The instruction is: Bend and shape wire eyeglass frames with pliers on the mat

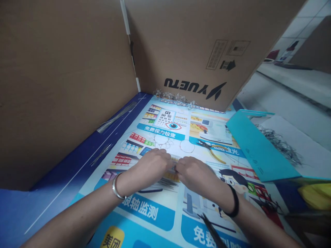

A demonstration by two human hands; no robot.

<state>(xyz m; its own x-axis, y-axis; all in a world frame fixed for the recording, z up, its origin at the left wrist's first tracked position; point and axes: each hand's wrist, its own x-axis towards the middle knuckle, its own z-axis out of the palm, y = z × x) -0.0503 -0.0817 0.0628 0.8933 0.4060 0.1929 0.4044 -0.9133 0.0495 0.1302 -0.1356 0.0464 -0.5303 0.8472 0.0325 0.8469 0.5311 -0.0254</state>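
The left hand [156, 162] and right hand [193, 172], fingers curled in, pinch a small piece [174, 167] between them, dark and mostly hidden. From it, a thin wire ring [187, 152] lies at one o'clock, curved yellow-handled pliers [216, 156] at two.

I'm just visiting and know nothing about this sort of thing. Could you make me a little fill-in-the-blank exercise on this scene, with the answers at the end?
1. The bracelet at the wrist of the left hand is ____ in colour.
2. The black band is worn on the ____ arm.
3. The pliers lying beyond the right hand have ____ handles.
4. The big upside-down word on the cardboard panel reads ____.

Missing words: silver; right; yellow; YUETU.
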